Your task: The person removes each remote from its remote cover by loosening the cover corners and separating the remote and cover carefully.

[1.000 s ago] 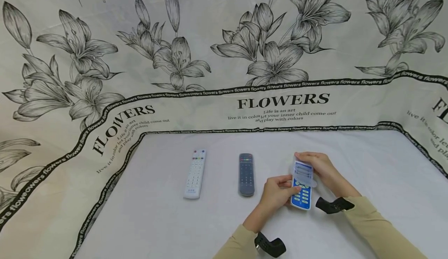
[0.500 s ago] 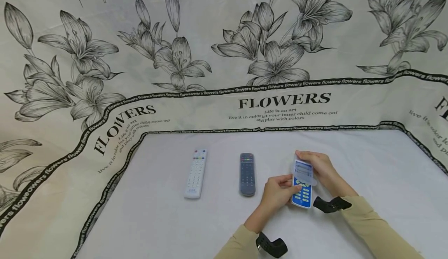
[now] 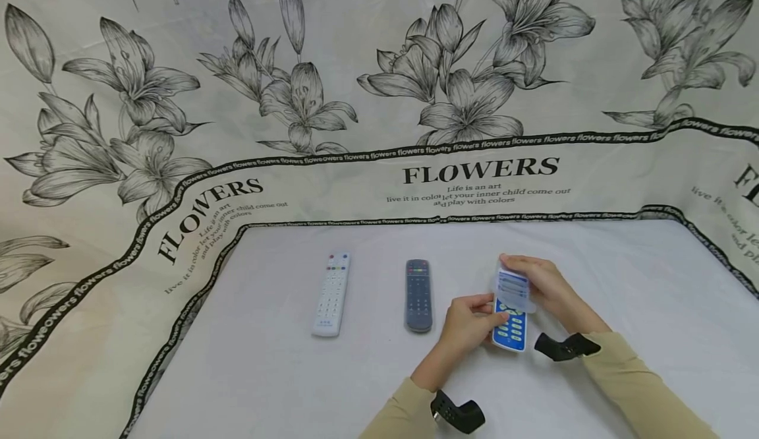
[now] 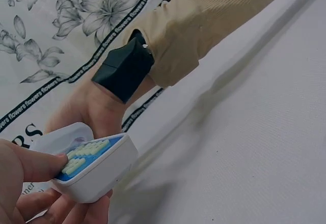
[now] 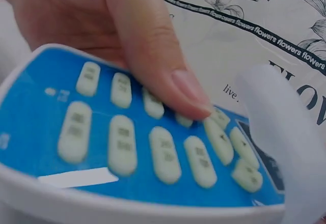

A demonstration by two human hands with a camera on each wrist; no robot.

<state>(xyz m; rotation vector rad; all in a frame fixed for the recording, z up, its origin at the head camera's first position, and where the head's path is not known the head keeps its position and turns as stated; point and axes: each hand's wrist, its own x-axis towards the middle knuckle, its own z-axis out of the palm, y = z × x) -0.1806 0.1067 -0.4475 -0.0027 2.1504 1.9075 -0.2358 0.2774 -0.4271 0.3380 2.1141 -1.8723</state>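
Observation:
A white remote control (image 3: 510, 335) with a blue face and pale keys is held between both hands, tilted in the left wrist view. My left hand (image 3: 467, 325) grips its lower left side, thumb (image 5: 163, 61) lying over the keys and fingers curled beneath. At its far end, my right hand (image 3: 548, 287) holds the top and right edge; several of its fingers are hidden behind the remote. A translucent whitish plastic piece (image 3: 513, 298) lies over the upper face and juts past the right edge. How it is attached cannot be told.
Left of the hands, a dark grey remote (image 3: 418, 296) lies on the white tablecloth (image 3: 267, 373). Farther left is a white remote (image 3: 331, 294). Behind the table hangs a flower-printed cloth (image 3: 332, 188). Black wrist cameras (image 3: 566, 347) sit on both wrists.
The blue-faced remote has shifted very slightly away from the person, with both hands keeping their hold. The other two remotes lie where they were.

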